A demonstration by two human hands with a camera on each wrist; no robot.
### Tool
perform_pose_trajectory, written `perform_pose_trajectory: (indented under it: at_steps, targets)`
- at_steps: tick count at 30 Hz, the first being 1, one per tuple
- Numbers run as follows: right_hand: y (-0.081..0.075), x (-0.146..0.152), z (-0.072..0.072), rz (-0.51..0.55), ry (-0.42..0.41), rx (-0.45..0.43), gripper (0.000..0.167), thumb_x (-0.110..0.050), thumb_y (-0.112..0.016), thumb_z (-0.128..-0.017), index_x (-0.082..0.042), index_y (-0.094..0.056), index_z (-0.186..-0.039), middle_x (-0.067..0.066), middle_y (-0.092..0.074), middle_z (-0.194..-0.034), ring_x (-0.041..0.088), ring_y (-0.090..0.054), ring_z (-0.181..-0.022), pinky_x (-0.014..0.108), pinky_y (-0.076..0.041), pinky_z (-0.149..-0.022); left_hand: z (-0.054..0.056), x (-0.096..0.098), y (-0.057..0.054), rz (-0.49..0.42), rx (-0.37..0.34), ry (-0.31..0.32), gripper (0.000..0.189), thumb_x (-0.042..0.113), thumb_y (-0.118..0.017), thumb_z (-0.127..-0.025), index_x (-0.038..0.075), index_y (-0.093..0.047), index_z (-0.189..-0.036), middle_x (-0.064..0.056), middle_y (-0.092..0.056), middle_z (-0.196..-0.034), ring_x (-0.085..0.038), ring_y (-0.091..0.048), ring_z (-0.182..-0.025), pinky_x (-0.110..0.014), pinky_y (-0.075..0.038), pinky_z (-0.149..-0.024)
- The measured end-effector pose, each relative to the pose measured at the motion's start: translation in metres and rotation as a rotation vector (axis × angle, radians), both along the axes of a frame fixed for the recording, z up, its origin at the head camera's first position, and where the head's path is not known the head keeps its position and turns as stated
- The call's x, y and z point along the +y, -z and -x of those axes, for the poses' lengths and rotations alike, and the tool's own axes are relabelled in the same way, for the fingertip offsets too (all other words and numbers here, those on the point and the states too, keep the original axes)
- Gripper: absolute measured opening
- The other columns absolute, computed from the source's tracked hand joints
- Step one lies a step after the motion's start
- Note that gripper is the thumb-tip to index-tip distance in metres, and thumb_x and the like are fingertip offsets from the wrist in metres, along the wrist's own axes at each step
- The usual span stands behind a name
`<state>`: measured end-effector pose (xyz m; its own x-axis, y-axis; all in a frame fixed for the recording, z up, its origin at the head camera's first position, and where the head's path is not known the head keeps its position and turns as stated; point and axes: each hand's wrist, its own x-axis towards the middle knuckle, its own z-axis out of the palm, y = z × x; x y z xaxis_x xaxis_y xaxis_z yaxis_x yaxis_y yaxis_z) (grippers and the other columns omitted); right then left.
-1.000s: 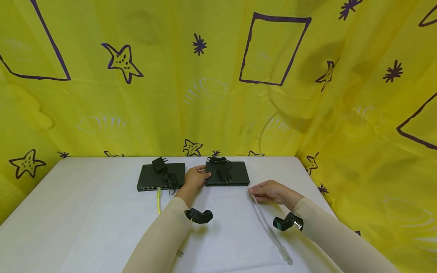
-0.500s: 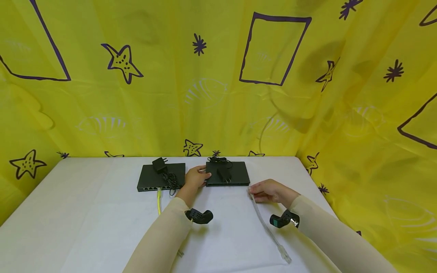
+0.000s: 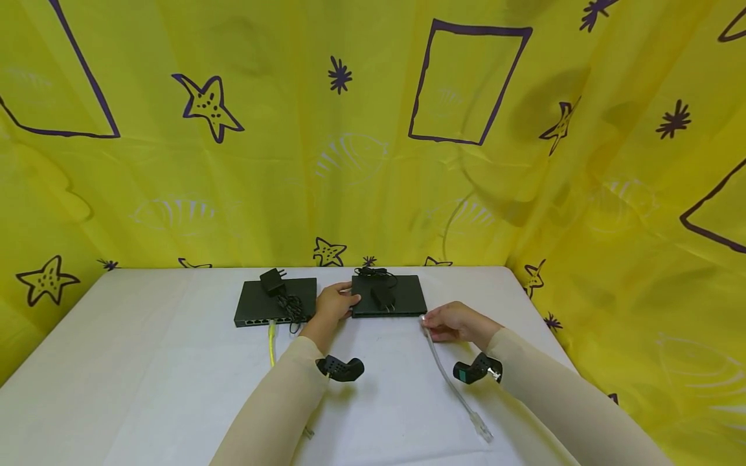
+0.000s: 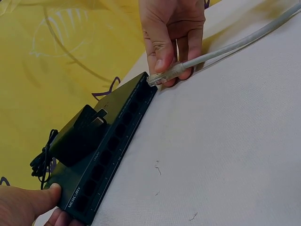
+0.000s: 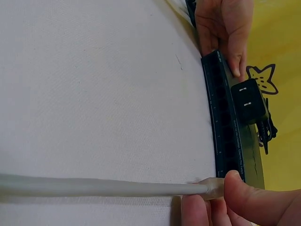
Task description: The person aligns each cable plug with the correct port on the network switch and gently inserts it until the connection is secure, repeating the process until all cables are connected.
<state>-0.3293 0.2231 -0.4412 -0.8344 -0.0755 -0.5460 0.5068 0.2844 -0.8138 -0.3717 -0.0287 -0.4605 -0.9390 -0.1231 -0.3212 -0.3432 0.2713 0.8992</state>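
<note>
My left hand (image 3: 332, 307) grips the left end of a black network switch (image 3: 414, 294), thumb on the top edge and fingers at the side. In the left wrist view, the switch (image 4: 127, 117) shows its row of ports and the MERCURY label. My right hand (image 3: 451, 321) pinches the clear plug at one end of a grey Ethernet cable (image 3: 437, 358). That plug (image 4: 164, 75) is right at the port farthest from my left hand. The cable's other plug (image 3: 481, 427) lies toward the front. The right wrist view has my right thumb (image 5: 242, 195) over the plug.
A power adapter (image 3: 383, 298) with a bundled cord lies on the switch. To the left stands a second switch (image 3: 247, 301) with its own adapter (image 3: 272, 282) on top and a yellow cable (image 3: 271, 343) plugged in. A yellow patterned curtain (image 3: 373, 194) hangs behind the white table (image 3: 146, 362).
My right hand has moved slightly left and away from me, bringing the plug up to the switch's right end. The cable's loose end has slid along. My left hand has stayed put.
</note>
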Motion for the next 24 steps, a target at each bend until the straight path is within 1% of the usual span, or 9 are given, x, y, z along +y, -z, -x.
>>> perform_pose_trajectory:
  at_steps: [6,11,15,19,24]
  targets:
    - [-0.0007,-0.0023,0.0002,-0.023,0.04,0.005,0.014,0.002,-0.063,-0.093,0.007,-0.066,-0.106,0.001,-0.068,-0.071,0.009,-0.059,-0.06,0.02,-0.057,-0.059,-0.001,0.0004,-0.0007,0.008,0.006,0.009,0.05,0.01,-0.074,-0.088,0.013,-0.06,-0.136,-0.014,-0.065,-0.127,-0.024,-0.067,-0.098,-0.03,-0.06,-0.076]
    - [-0.0012,-0.0027,0.0001,-0.02,0.059,-0.003,0.019,0.001,-0.064,-0.093,0.008,-0.065,-0.11,0.001,-0.068,-0.071,0.009,-0.061,-0.061,0.02,-0.057,-0.06,-0.0023,0.0005,-0.0016,0.006,0.004,0.009,0.049,0.01,-0.073,-0.089,0.013,-0.06,-0.136,-0.014,-0.064,-0.127,-0.024,-0.066,-0.101,-0.031,-0.06,-0.079]
    - [-0.0003,-0.0018,0.0002,-0.006,0.075,-0.004,0.019,0.002,-0.065,-0.092,0.009,-0.066,-0.109,0.002,-0.069,-0.072,0.01,-0.063,-0.061,0.021,-0.058,-0.059,-0.0032,0.0007,-0.0022,0.005,-0.003,0.006,0.049,0.01,-0.073,-0.089,0.013,-0.06,-0.136,-0.014,-0.064,-0.127,-0.025,-0.065,-0.104,-0.033,-0.06,-0.081]
    - [0.0007,0.0,0.001,0.033,0.089,-0.006,0.018,0.003,-0.065,-0.092,0.009,-0.065,-0.108,0.002,-0.07,-0.072,0.01,-0.065,-0.061,0.021,-0.058,-0.059,-0.003,0.001,-0.0022,0.008,-0.009,0.006,0.049,0.01,-0.073,-0.089,0.013,-0.06,-0.137,-0.014,-0.064,-0.127,-0.025,-0.065,-0.105,-0.033,-0.059,-0.082]
    - [0.0012,0.0013,0.0018,0.066,0.109,-0.013,0.011,0.004,-0.065,-0.091,0.006,-0.067,-0.102,0.002,-0.07,-0.072,0.01,-0.066,-0.063,0.021,-0.058,-0.059,-0.0019,0.0005,-0.0018,0.006,-0.008,0.006,0.049,0.01,-0.072,-0.09,0.013,-0.06,-0.137,-0.014,-0.063,-0.128,-0.025,-0.064,-0.107,-0.033,-0.059,-0.082]
